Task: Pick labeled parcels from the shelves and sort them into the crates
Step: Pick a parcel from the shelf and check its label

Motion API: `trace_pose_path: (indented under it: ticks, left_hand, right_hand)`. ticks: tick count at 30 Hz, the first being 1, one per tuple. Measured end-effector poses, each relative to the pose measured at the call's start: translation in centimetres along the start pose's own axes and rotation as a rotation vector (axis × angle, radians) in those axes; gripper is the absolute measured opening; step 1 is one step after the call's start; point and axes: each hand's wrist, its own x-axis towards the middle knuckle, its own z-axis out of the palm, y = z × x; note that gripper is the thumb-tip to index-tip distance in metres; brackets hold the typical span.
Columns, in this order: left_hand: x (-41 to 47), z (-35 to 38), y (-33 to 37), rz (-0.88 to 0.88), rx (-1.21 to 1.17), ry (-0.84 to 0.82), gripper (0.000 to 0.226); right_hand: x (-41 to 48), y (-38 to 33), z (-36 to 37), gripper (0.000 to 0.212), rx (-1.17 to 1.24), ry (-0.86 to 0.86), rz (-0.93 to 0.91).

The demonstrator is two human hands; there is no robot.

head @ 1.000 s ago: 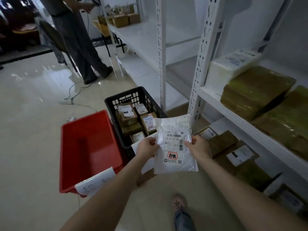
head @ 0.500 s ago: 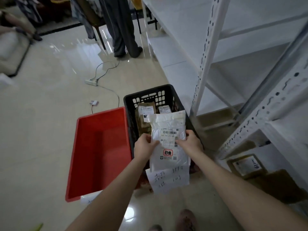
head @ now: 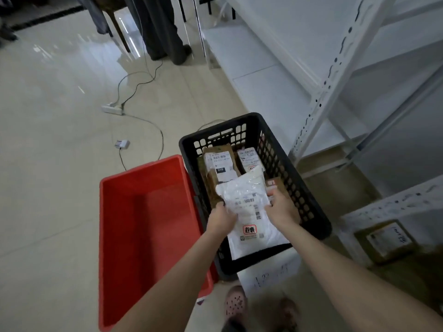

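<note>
I hold a white plastic mailer parcel (head: 249,212) with a barcode label and a red stamp over the black slatted crate (head: 309,212). My left hand (head: 220,219) grips its left edge and my right hand (head: 281,209) grips its right edge. The parcel's lower end dips inside the crate. Beneath it lie brown taped parcels with white labels (head: 219,162). A red crate (head: 143,219) stands just left of the black one, with nothing visible inside it.
White metal shelving (head: 335,75) runs along the right; a brown labeled parcel (head: 386,240) lies on its bottom level. A power strip (head: 112,109) and cables cross the floor. Another person's legs (head: 165,27) stand at the back. My feet (head: 236,303) are near the crates.
The view has swung from the stocked shelf toward the crates. Both hands have carried the white parcel forward and down, from above the crates' near edge into the black crate.
</note>
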Motion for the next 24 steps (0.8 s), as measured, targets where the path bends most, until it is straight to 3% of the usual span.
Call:
trace_pose_path:
  ticks: [6,11,14,24]
  left_hand:
    - [3.1,2.1,-2.5,0.138,0.273,-0.078,0.052]
    - [4.9,3.8,-3.9,0.099,0.382,-0.176,0.06]
    - [5.1,4.4,-4.1,0.079,0.435,-0.221,0.058]
    - [1.7,3.3,-1.0,0.233,0.693,-0.163,0.062]
  right_hand:
    - [0.5,0.2,7.2,0.024,-0.118,-0.069,-0.027]
    - [1.3,0.5,9.3,0.038,-0.365,-0.25,-0.134]
    - [1.5,1.2,9.3,0.043,-0.381,-0.318,-0.145]
    - [-0.5,1.6,4.9,0.051,-0.341,-0.183,-0.186]
